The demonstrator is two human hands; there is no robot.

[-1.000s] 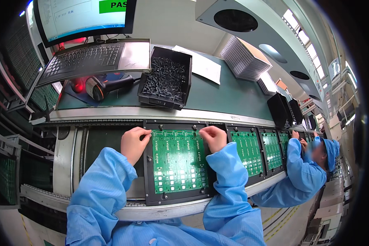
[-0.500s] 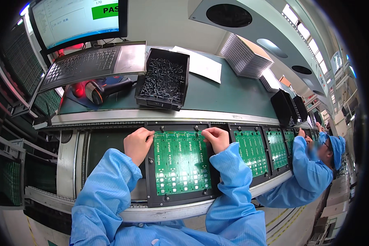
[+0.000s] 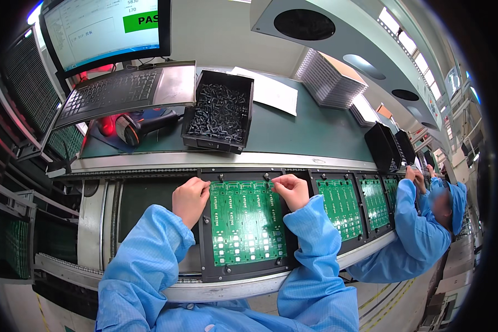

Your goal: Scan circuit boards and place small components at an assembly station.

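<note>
A green circuit board (image 3: 248, 221) lies in a black carrier frame (image 3: 231, 275) on the rail in front of me. My left hand (image 3: 190, 201) is closed in a pinch at the board's far left corner. At its far right corner, beside a small black knob (image 3: 266, 177), my right hand (image 3: 292, 191) pinches with thumb and forefinger. Whatever is between the fingertips of either hand is too small or hidden to make out. Beyond the board stands a black bin (image 3: 243, 110) full of small dark parts (image 3: 218, 113).
More framed boards (image 3: 339, 207) line the rail to the right, where a co-worker in a blue sleeve (image 3: 412, 235) works. A handheld scanner (image 3: 141, 127) lies under the keyboard (image 3: 113, 91), below a monitor (image 3: 105, 33). Stacked trays (image 3: 329, 80) stand at the back.
My view has shifted slightly. Both hands stay at the board's far corners, their fingers a little changed in position. The co-worker's hands have risen a little toward the black bins.
</note>
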